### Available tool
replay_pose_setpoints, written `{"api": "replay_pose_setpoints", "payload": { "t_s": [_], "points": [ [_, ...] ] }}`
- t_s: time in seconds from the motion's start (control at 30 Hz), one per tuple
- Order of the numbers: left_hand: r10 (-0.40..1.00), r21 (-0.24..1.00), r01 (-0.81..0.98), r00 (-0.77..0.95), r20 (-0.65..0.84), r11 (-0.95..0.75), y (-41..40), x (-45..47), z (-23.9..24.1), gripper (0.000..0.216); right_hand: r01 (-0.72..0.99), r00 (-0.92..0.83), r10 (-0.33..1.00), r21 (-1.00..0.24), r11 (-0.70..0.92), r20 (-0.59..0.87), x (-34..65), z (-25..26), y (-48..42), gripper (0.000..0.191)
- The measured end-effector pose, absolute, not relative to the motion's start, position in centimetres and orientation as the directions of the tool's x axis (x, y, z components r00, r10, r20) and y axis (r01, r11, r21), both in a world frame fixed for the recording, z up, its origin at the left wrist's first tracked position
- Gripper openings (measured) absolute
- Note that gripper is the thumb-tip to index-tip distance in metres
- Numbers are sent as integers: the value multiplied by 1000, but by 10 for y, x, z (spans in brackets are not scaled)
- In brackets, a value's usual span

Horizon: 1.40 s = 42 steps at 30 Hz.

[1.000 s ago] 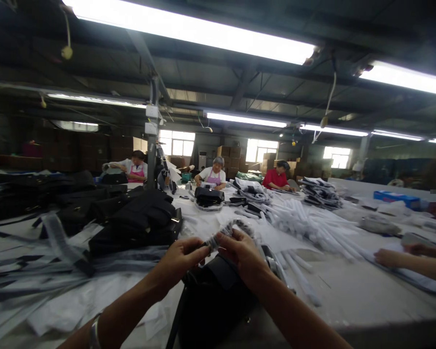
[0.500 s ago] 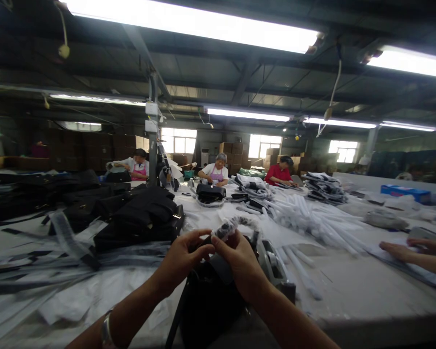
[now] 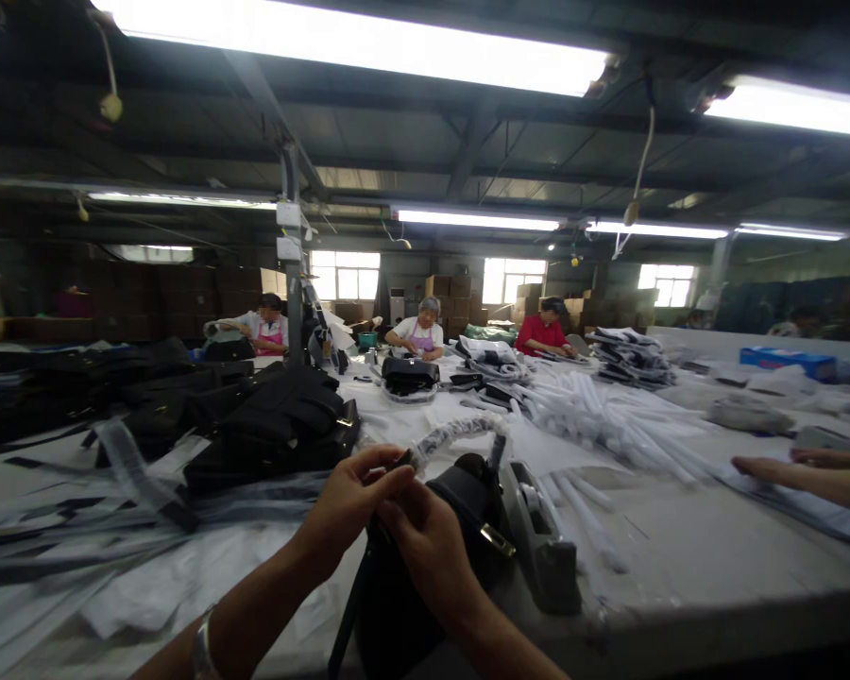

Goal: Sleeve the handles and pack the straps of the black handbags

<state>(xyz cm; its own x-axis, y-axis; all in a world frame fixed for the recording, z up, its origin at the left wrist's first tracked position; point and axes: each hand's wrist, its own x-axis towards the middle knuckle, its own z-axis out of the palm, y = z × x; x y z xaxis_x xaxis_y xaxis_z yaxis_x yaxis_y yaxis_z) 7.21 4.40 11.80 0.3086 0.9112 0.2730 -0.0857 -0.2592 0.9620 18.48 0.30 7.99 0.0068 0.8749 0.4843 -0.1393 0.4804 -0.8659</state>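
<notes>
A black handbag (image 3: 460, 491) with a gold clasp stands at the table's front, in front of me. Clear plastic film wraps its arched handle (image 3: 460, 430). My left hand (image 3: 358, 496) pinches the left end of that handle between thumb and fingers. Just below, my right hand (image 3: 425, 543) is closed, its fingertips close against the left ones. What the right fingers hold is hidden. Right of the bag stands a grey tape dispenser (image 3: 542, 552).
Black bags (image 3: 276, 420) are piled on the left, above plastic-covered strips (image 3: 142, 472). White tubes (image 3: 595, 420) lie in a heap to the right. A co-worker's hands (image 3: 786, 472) rest on flat sheets at far right. Several people sit across the table.
My right hand has moved down and left from the wrapped part of the handle towards its left end. More of the handle, the bag's clasp and the tape dispenser now show.
</notes>
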Motion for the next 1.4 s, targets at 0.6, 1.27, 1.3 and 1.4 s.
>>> {"api": "replay_pose_setpoints", "payload": {
  "t_s": [0.6,1.27,1.3,1.4],
  "points": [
    [791,993,-12,604,99,-115,57,99,161,43,-185,197,901,-888,421,386,176,66,-4,51],
    [545,406,376,433,717,-833,48,68,143,14,-98,197,882,-887,451,427,183,69,-10,40],
    [505,327,413,463,729,-850,47,67,145,16,-81,196,878,-885,458,436,183,69,-10,39],
    [441,147,502,537,719,-852,42,65,147,20,-79,178,880,-885,459,441,184,68,-11,38]
  ]
}}
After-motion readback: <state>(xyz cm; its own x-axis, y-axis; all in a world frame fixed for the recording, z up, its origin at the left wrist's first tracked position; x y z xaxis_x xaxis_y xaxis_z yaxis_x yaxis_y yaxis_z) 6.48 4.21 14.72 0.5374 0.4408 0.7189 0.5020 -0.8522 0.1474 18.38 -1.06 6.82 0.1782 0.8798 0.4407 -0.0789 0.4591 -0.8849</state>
